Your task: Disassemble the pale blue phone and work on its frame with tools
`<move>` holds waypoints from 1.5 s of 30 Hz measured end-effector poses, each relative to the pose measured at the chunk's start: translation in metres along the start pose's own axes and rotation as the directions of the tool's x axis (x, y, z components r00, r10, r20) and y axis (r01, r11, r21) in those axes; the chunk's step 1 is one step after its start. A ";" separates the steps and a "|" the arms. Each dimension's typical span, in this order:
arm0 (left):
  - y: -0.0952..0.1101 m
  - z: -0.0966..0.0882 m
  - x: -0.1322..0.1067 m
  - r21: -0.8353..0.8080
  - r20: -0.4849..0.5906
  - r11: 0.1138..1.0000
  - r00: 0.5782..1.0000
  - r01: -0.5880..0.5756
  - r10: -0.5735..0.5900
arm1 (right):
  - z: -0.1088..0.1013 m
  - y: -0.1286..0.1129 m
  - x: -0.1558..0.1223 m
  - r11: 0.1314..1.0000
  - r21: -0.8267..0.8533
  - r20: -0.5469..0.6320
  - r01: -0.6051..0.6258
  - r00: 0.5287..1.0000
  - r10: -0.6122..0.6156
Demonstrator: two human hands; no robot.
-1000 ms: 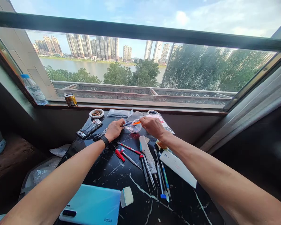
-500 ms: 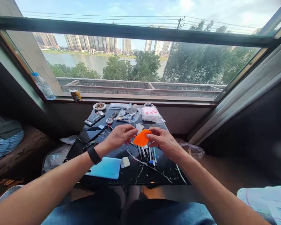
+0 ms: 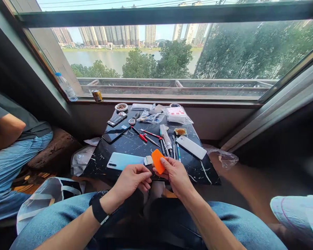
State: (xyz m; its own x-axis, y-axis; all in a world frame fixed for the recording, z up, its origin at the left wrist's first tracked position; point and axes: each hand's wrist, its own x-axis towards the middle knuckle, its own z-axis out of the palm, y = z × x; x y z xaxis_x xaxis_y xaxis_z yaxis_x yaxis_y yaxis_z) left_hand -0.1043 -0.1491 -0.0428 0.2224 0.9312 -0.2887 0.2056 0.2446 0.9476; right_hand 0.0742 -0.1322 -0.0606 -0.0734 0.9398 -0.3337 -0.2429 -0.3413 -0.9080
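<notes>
**Orange pick pinched over the lap**

Right hand (image 3: 176, 173) fingers are closed on the orange pry pick (image 3: 158, 160), gripping its lower edge, I'd guess to keep the thin rim free. It sits at the marble table's (image 3: 198, 166) 6 o'clock edge. Left hand (image 3: 134, 180) fingers curl beside it; I can't tell if they grip anything. Pale blue phone (image 3: 125, 160) at 7, screwdrivers (image 3: 169, 142) lined up mid-table, probably for easy reach. Window at 12, another person (image 3: 7, 163) at 9.

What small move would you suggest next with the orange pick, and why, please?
Probably reach forward and set the orange pick against the near edge of the blue phone. The right hand pinches the pick just short of the phone, which lies flat by the front edge of the table; the left hand is close beside it.
</notes>
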 end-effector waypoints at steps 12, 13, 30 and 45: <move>0.009 -0.032 0.023 0.470 -0.078 0.851 0.949 -0.235 0.305 | -0.007 0.010 -0.007 0.858 -0.323 0.145 0.399 0.917 -0.371; 0.009 -0.028 0.021 0.408 -0.072 0.892 0.967 -0.197 0.246 | -0.006 0.012 -0.008 0.826 -0.346 0.154 0.445 0.895 -0.418; -0.001 -0.024 0.005 -0.073 0.097 0.970 0.970 0.232 -0.224 | -0.011 0.000 -0.011 0.981 -0.192 0.204 0.017 0.979 0.023; -0.033 -0.061 0.039 0.846 0.456 0.038 0.760 -0.531 0.464 | -0.009 0.002 -0.002 0.917 -0.394 -0.066 -0.054 0.997 0.030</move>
State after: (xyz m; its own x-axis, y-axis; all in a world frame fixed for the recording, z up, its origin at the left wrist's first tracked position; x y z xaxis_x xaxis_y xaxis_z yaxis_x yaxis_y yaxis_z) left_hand -0.1610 -0.1040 -0.0774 0.6986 0.6979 0.1578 0.6965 -0.7138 0.0737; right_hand 0.0826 -0.1346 -0.0645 -0.0163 0.9262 -0.3766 0.1626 -0.3692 -0.9150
